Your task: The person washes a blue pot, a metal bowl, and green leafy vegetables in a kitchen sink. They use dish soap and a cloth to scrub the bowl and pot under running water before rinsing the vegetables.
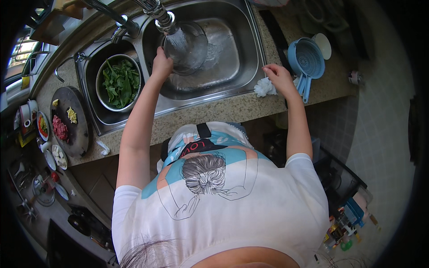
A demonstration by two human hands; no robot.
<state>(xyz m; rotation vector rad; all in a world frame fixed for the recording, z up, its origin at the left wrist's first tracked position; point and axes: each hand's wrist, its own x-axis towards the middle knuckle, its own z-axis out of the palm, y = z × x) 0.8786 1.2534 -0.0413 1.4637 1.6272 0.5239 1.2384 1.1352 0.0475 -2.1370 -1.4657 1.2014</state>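
Note:
My left hand (pixel 162 64) grips the rim of a clear glass bowl (pixel 192 55) in the larger sink basin (pixel 231 72). Water runs from the chrome faucet head (pixel 165 22) into the bowl. My right hand (pixel 280 78) is raised over the counter at the basin's right edge, just above a crumpled white cloth or tissue (pixel 265 87); its fingertips are close together, and I cannot tell whether something small is between them. A steel bowl of leafy greens (pixel 121 82) sits in the smaller basin on the left.
Blue strainers (pixel 306 58) with handles and a white bowl (pixel 322 46) stand right of the sink. On the left lie a round cutting board (pixel 78 134) with raw meat (pixel 60 128) and chopped garlic or ginger (pixel 71 115), small plates of ingredients, and a crumpled white tissue (pixel 103 147).

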